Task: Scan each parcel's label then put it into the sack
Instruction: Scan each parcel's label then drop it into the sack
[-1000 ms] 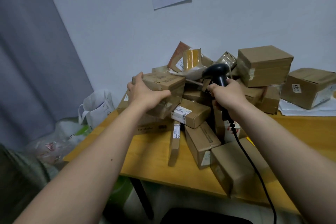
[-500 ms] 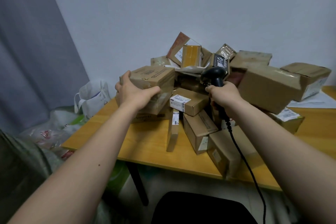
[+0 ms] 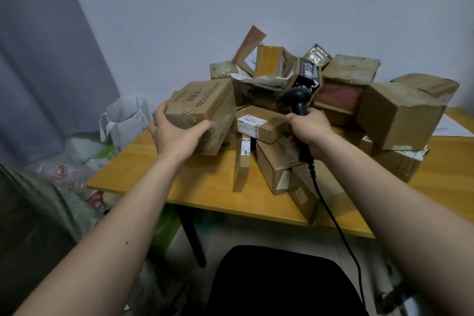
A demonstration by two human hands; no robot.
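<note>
A brown cardboard parcel with printed digits on top is lifted off the left side of the pile, and my left hand grips its near end. My right hand holds the black corded barcode scanner by its handle, head pointing into the heap. A flat box with a white label lies between my two hands. Several more cardboard parcels are heaped on the wooden table. Which bag is the sack I cannot tell.
A white bag stands at the table's left end, with plastic bags on the floor below it. A grey curtain hangs at the left. A black chair seat sits in front of the table. The scanner cable trails down right.
My left hand has drawn the printed parcel left and toward me, off the pile. A large box at the right tipped forward and settled. The view has dropped lower.
</note>
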